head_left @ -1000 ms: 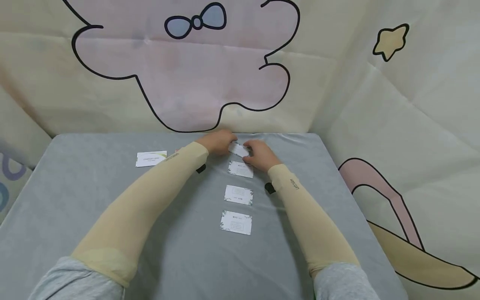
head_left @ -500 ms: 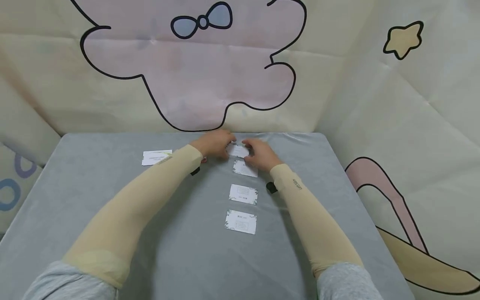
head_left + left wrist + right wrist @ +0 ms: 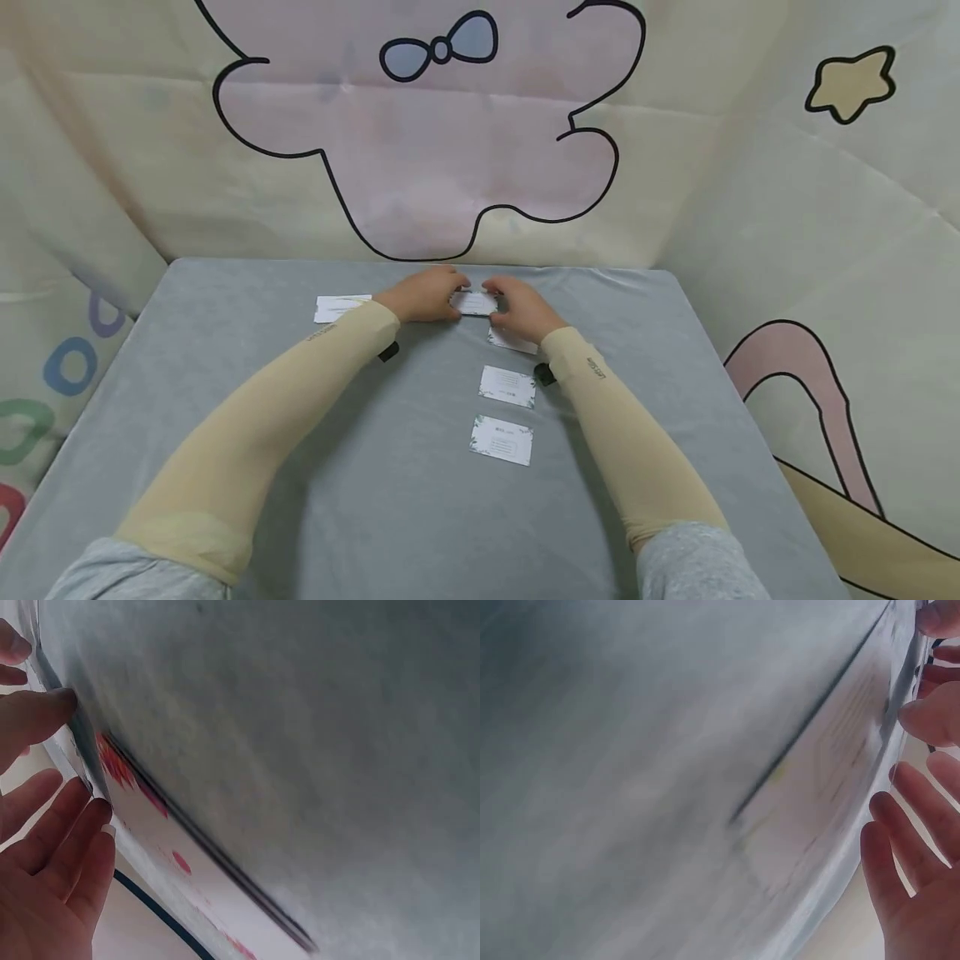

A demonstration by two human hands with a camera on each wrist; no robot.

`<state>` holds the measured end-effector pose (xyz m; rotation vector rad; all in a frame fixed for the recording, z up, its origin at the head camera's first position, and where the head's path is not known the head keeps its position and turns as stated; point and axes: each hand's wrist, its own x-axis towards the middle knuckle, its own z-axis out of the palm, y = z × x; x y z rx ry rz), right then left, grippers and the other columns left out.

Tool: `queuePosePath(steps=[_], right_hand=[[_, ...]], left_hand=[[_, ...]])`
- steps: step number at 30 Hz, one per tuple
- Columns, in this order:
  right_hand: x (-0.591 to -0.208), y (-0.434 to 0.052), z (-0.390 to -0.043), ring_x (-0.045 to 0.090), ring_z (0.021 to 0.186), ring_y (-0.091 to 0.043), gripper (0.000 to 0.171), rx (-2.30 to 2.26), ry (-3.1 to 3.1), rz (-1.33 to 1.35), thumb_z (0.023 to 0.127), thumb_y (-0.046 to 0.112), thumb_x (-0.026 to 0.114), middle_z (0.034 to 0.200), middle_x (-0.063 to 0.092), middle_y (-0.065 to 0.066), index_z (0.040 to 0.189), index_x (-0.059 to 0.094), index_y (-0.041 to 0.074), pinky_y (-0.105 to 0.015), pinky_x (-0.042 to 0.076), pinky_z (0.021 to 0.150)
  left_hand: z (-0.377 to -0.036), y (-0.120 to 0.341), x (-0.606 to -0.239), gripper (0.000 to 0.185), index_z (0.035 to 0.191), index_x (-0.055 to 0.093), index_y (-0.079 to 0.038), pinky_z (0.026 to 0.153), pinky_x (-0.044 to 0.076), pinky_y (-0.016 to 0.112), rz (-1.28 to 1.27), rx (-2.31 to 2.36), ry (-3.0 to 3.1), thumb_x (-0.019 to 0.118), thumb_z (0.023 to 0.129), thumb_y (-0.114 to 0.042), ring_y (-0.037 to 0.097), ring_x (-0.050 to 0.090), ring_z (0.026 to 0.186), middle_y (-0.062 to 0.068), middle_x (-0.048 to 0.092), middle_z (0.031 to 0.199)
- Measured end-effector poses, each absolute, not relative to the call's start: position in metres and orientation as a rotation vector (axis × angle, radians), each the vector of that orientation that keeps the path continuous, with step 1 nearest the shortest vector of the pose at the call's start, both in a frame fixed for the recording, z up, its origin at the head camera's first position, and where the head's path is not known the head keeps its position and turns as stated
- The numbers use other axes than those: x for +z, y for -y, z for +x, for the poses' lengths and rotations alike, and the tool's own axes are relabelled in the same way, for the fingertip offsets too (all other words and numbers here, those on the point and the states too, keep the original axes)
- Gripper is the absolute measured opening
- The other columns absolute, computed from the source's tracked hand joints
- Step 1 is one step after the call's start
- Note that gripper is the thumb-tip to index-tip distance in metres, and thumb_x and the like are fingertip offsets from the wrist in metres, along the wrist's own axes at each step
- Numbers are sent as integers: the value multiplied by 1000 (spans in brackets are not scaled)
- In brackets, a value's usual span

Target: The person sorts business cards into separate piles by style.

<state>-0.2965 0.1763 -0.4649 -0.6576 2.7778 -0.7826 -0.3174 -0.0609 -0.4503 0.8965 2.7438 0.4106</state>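
Observation:
At the far side of the table, my left hand (image 3: 429, 294) and right hand (image 3: 523, 308) face each other across a small white printed card (image 3: 475, 302). Each hand holds one end of it between thumb and fingers. Just below the right hand, another white card (image 3: 512, 340) lies partly covered by it. Two more cards, an upper card (image 3: 507, 386) and a lower card (image 3: 502, 440), continue the column toward me. The left wrist view has a white card with red flowers (image 3: 180, 844) beside the left hand; the arm hides it in the head view.
A white card (image 3: 339, 307) lies left of the left forearm, partly behind it. Grey cloth covers the table (image 3: 405, 500). A printed fabric wall (image 3: 420, 167) rises directly behind the far edge, and another printed fabric wall (image 3: 840, 250) stands at the right.
The head view has turned a little left, so the cards and walls sit further right in it. Both hands stay at the held card, which now lies straighter between them.

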Motion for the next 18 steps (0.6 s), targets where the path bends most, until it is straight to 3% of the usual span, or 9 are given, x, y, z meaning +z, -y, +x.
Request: queuePosePath(steps=[9, 14, 18], right_hand=[[-464, -208, -281, 53, 147, -28, 61, -796, -2773, -618, 100, 23, 74, 158, 58, -8, 156, 54, 12, -47, 40, 125], [-461, -224, -263, 56, 144, -30, 66, -739, -2813, -667, 93, 34, 83, 150, 63, -10, 150, 60, 8, -48, 41, 124], [-462, -233, -250, 59, 141, -33, 68, -658, -2834, -716, 90, 33, 86, 145, 67, -12, 148, 61, 5, -50, 42, 123]], left_hand=[[-303, 31, -444, 65, 152, 59, -6, 123, 44, 46, 945, 398, -2736, 80, 95, -31, 31, 57, 143, 14, 61, 151], [-291, 5, -442, 61, 147, 63, -5, 117, 47, 45, 1139, 445, -2653, 82, 93, -28, 29, 61, 132, 11, 67, 139], [-286, -8, -446, 57, 144, 66, -5, 117, 46, 44, 1167, 435, -2612, 83, 93, -24, 29, 59, 131, 10, 70, 136]])
